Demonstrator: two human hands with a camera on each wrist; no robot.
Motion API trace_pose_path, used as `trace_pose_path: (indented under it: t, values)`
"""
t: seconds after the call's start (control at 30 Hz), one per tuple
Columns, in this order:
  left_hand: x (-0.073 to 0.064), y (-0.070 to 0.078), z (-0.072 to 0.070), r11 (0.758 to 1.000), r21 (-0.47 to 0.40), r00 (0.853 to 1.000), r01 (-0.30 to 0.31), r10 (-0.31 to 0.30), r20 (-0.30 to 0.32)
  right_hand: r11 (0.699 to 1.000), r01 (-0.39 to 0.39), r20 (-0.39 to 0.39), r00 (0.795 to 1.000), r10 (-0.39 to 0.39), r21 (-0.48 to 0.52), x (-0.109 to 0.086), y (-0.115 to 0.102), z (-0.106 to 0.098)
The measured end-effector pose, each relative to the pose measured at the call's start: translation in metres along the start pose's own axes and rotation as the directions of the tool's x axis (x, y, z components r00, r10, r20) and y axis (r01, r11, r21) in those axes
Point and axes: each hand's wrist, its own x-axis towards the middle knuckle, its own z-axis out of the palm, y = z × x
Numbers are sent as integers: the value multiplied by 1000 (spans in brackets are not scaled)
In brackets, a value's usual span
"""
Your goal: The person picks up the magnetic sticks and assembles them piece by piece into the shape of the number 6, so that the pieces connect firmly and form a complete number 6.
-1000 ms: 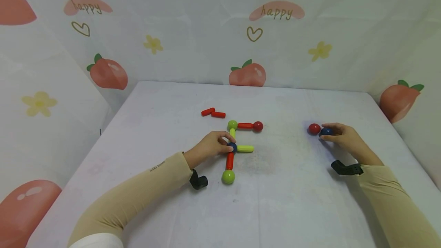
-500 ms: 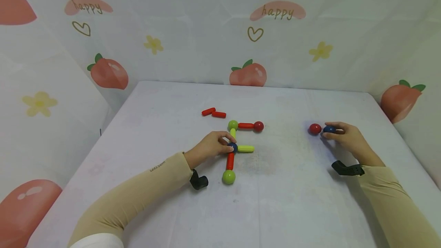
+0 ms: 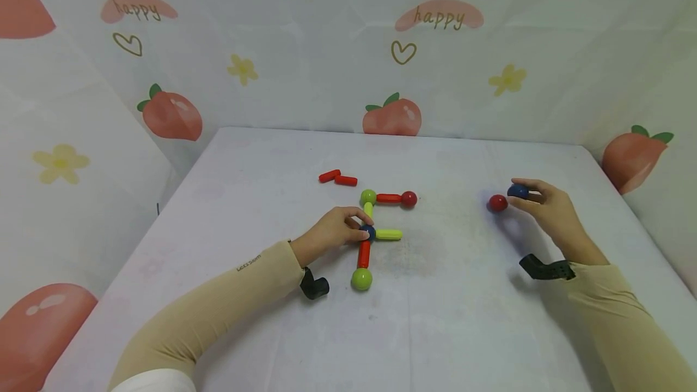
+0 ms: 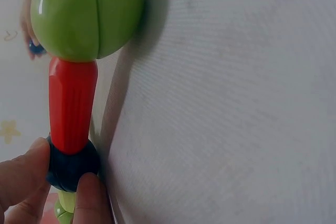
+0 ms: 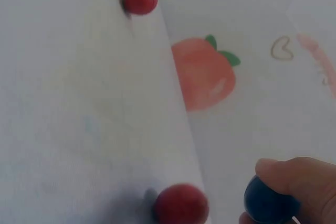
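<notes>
My left hand pinches a dark blue ball in the middle of a joined ball-and-stick figure. From that ball a red stick runs toward me to a green ball, and a yellow-green stick points right. Another yellow-green stick, partly behind my fingers, leads away to a second green ball. A red stick joins that one to a red ball. At the right, my right hand holds a second blue ball between thumb and fingers, raised off the table.
A loose red ball lies on the white table just left of my right hand. Two loose red sticks lie behind the figure. A printed cloth hangs behind the table. Each wrist carries a black camera mount.
My right hand has drawn the blue ball slightly right, away from the loose red ball, then lifted it up. My left hand stays on the figure's blue ball.
</notes>
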Motion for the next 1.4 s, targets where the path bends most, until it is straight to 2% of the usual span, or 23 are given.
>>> trace_pose_path:
  t: [0.2,0.4,0.57,0.7,0.87,1.23,1.4]
  values:
    - [0,0,0,1000,8,1000,-7,7,1,995,102,-67,993,-101,11,-7,-16,8]
    - [0,0,0,1000,2,1000,-1,1,0,975,213,-58,976,-209,67,-11,-31,18]
    - [1,-1,0,1000,8,1000,3,-3,-3,961,274,-51,961,-271,42,-15,-43,30]
    - [1,-1,0,1000,3,1000,11,-11,-4,959,284,-24,959,-284,13,-21,-52,37]
    - [1,0,0,1000,5,1000,19,-19,-6,961,277,25,960,-277,24,-25,-58,47]
    - [1,-1,0,1000,0,1000,8,-8,0,960,261,124,954,-273,100,-30,-66,72]
    - [0,-1,-1,1000,7,1000,1,-1,1,958,247,185,944,-272,147,-29,-65,84]
